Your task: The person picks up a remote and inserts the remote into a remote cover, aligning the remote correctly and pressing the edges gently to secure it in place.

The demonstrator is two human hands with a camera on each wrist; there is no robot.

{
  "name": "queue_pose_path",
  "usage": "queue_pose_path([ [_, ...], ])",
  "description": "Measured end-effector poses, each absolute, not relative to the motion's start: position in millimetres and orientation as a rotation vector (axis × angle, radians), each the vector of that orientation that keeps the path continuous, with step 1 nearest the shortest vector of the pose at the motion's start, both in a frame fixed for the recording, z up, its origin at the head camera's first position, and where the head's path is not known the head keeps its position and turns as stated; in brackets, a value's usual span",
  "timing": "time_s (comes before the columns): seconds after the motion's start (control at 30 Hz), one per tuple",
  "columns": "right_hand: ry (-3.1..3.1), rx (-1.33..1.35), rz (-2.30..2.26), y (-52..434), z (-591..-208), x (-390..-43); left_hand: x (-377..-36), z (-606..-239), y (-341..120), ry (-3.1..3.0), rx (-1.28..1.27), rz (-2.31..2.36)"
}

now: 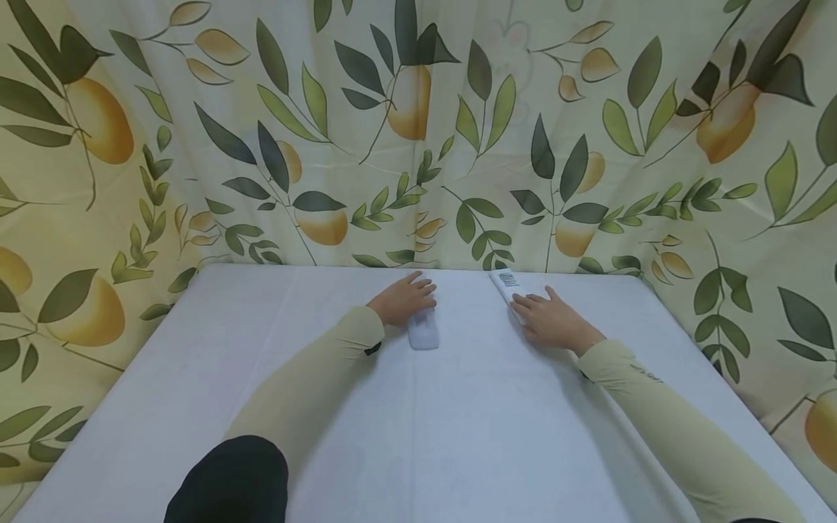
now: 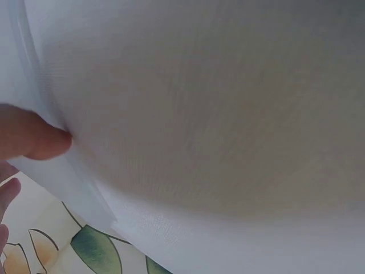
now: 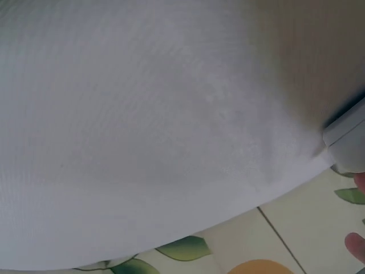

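My left hand [image 1: 404, 299] lies over a pale, see-through flat packet [image 1: 423, 335] near the table's far edge, fingers stretched out to the right. The packet's near end shows below the hand; its upper part is covered. In the left wrist view the thumb [image 2: 37, 137] touches down along a clear, creased strip. My right hand [image 1: 554, 321] rests with spread fingers on the lower part of a slim white box [image 1: 506, 282] with a printed label. Only a rounded grey-white corner of that box [image 3: 349, 140] appears in the right wrist view, with fingertips [image 3: 356, 246] beside it.
Both things lie slanted or upright on a white-covered table [image 1: 418, 436], close to its back edge. Behind and on both sides hangs a curtain [image 1: 366, 160] printed with leaves and yellow fruit. A dark rounded shape [image 1: 229, 479] overlaps the left sleeve at the bottom.
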State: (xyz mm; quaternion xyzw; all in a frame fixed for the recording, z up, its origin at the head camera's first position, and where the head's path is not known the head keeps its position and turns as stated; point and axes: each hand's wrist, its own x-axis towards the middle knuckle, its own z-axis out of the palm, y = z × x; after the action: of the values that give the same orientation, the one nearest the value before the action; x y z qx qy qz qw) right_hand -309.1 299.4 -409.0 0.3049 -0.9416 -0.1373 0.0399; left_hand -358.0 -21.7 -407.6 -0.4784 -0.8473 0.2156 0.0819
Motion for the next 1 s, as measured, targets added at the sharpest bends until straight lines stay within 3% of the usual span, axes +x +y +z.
queue_pose_path([
  [0.23,-2.889,0.968,-0.404,300.2,-408.4,-316.3,-356.0,-408.8,-24.5,-2.656,-1.453,0.581],
  [0.57,-3.071,0.754,-0.373,296.3,-410.3,-332.6,-348.9,-406.3,-27.5,-2.699,-1.465,0.526],
  [1.0,-2.973,0.887,-0.334,305.7,-416.2,-341.5,-328.6,-404.2,-35.1,-2.774,-1.401,0.491],
])
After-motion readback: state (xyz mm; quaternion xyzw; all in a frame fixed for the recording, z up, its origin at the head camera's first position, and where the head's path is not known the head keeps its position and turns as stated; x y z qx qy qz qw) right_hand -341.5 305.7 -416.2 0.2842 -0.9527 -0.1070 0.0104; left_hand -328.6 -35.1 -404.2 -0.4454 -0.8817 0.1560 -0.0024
